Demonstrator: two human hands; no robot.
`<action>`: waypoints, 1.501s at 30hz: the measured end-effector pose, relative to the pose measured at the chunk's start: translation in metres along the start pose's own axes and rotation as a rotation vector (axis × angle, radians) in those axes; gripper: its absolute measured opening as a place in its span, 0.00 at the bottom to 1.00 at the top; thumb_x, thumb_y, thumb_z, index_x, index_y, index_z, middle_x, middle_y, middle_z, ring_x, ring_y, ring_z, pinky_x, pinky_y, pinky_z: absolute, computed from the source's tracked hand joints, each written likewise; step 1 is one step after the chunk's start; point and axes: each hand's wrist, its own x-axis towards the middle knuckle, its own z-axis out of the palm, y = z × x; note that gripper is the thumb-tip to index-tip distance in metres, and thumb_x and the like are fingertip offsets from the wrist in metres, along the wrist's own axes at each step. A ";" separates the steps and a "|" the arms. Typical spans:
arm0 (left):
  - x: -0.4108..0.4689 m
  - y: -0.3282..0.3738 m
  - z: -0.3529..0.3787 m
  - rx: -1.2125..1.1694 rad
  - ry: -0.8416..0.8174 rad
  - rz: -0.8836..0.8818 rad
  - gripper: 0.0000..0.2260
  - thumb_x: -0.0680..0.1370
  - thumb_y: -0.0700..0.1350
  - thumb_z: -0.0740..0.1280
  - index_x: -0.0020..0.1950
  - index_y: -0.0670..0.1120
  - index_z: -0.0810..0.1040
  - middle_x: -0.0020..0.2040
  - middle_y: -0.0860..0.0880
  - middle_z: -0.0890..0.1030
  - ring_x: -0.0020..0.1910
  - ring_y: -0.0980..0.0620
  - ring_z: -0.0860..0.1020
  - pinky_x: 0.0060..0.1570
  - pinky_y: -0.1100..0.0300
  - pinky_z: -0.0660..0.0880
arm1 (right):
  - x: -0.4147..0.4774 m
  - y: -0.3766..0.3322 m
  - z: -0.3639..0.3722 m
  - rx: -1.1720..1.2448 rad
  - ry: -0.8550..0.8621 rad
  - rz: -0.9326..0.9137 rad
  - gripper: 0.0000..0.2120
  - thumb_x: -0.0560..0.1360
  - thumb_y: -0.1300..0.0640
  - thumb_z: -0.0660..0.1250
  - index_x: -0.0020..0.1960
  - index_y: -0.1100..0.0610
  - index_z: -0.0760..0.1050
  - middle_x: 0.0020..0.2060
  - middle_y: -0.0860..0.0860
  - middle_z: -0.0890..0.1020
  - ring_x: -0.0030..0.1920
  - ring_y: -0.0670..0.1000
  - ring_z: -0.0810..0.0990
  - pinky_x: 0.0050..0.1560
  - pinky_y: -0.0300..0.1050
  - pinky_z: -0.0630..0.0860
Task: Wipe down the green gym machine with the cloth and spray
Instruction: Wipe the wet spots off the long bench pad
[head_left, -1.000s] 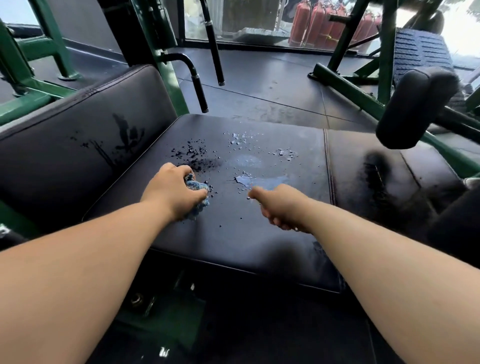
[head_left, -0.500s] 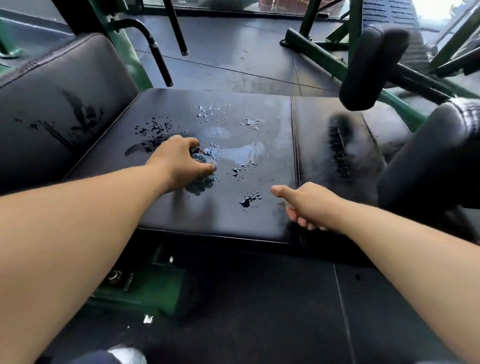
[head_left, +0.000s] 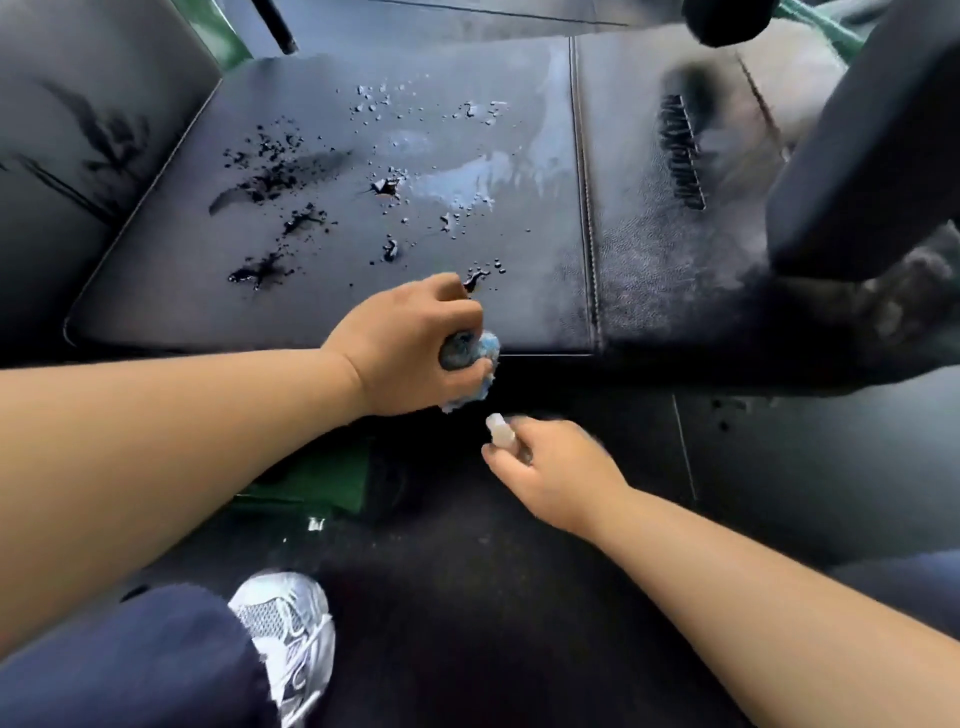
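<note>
Clenching blue cloth (head_left: 482, 349) in left hand (head_left: 408, 345), spray bottle (head_left: 500, 430) in right hand (head_left: 553, 467), sweep overlapping strokes toward frame top through seat pad (head_left: 176, 296) droplets (head_left: 270, 174).

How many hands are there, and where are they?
2. The left hand grips the blue cloth at the seat pad's front edge. The right hand holds a small pale spray bottle just below, off the pad.
</note>
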 end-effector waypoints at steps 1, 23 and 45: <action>-0.004 0.000 0.002 0.023 0.023 0.046 0.13 0.70 0.56 0.65 0.40 0.46 0.76 0.43 0.47 0.75 0.33 0.44 0.72 0.31 0.58 0.70 | 0.003 0.005 0.009 -0.013 -0.057 0.061 0.14 0.78 0.42 0.60 0.39 0.51 0.71 0.37 0.45 0.75 0.42 0.50 0.75 0.41 0.45 0.68; 0.043 0.018 -0.016 -1.152 0.256 -0.852 0.08 0.81 0.42 0.60 0.59 0.49 0.70 0.47 0.49 0.75 0.38 0.53 0.75 0.36 0.58 0.80 | -0.020 -0.012 -0.037 0.243 0.703 -0.235 0.21 0.75 0.47 0.61 0.65 0.55 0.71 0.49 0.47 0.73 0.41 0.44 0.73 0.48 0.38 0.72; 0.024 -0.093 0.007 0.061 -0.407 -0.670 0.26 0.83 0.57 0.47 0.79 0.55 0.41 0.79 0.49 0.38 0.77 0.46 0.39 0.74 0.47 0.42 | 0.120 -0.028 -0.088 -0.297 0.452 -0.024 0.17 0.80 0.57 0.59 0.67 0.52 0.75 0.73 0.50 0.69 0.72 0.55 0.65 0.72 0.46 0.61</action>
